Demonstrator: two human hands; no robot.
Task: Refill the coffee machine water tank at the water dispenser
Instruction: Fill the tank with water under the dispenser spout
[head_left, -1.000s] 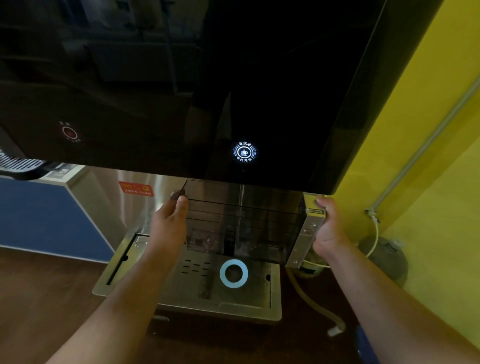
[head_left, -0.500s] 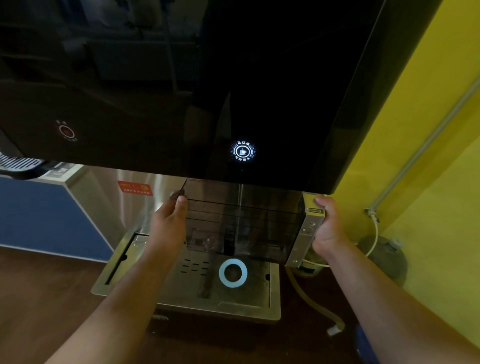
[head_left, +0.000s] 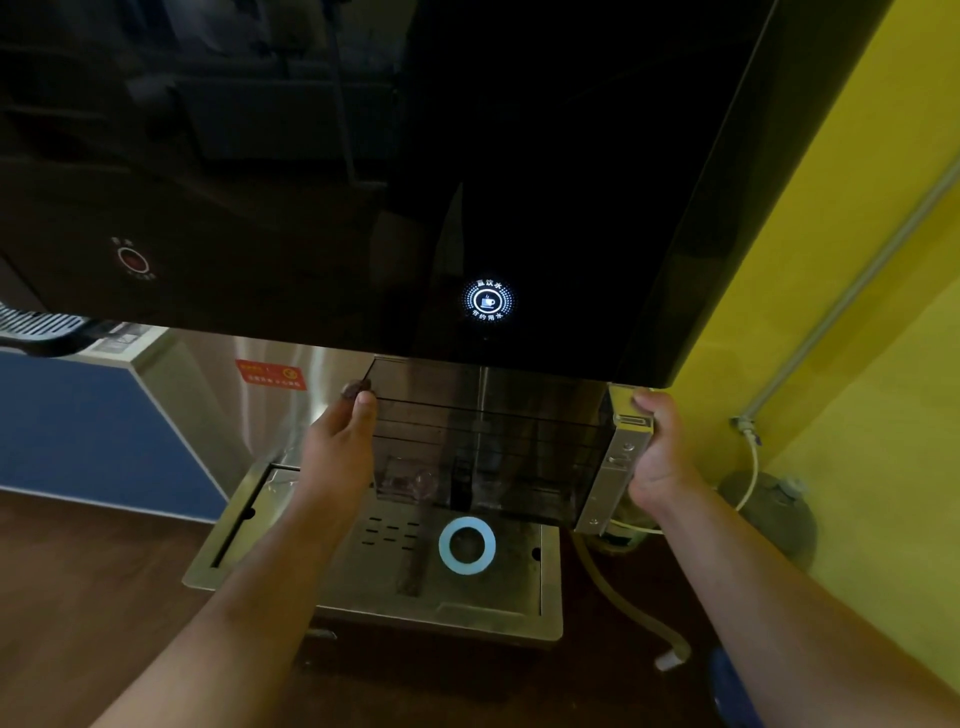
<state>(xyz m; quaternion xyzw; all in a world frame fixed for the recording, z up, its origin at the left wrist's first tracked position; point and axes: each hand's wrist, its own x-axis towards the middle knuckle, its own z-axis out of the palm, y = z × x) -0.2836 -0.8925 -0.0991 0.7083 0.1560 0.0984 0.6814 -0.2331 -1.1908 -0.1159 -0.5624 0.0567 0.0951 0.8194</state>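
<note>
A smoky, see-through water tank (head_left: 488, 447) with a silver end panel (head_left: 615, 465) hangs under the black glass front of the water dispenser (head_left: 363, 182). My left hand (head_left: 340, 447) grips its left end and my right hand (head_left: 657, 452) grips the silver right end. The tank is held above the steel drip tray (head_left: 291, 582), roughly below the lit blue-white cup button (head_left: 487, 301). A glowing ring (head_left: 466, 544) shines on the tray under the tank. I cannot tell how much water is inside.
A dim red button (head_left: 132, 260) sits at the panel's left. A red warning label (head_left: 270, 375) is on the steel back wall. A yellow wall (head_left: 857, 364) with a grey pipe (head_left: 852, 286) stands right; a hose (head_left: 623, 597) and a round grey object (head_left: 774, 514) lie on the wooden floor.
Nearly nothing: both hands keep the tank in the same place under the dispenser, with only a slight shift of the view.
</note>
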